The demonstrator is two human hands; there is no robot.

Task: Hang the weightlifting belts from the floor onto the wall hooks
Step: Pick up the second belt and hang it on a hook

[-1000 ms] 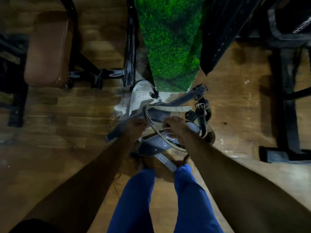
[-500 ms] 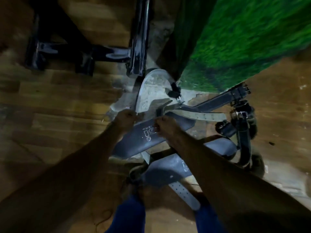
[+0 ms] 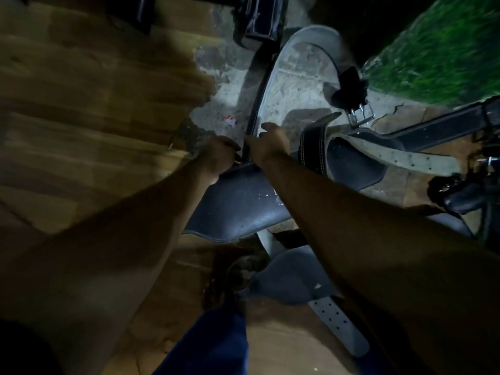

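A dark weightlifting belt lies flat on the floor amid a tangle of other belts, its wide part under both forearms. At its far edge the left hand has its fingers curled round the rim. Just beside it, the right hand reaches past that edge with fingers extended and loose over a pale curved belt; whether it touches anything cannot be told. Both arms stretch straight down and forward. Beyond the dark belt, a buckle and green turf.
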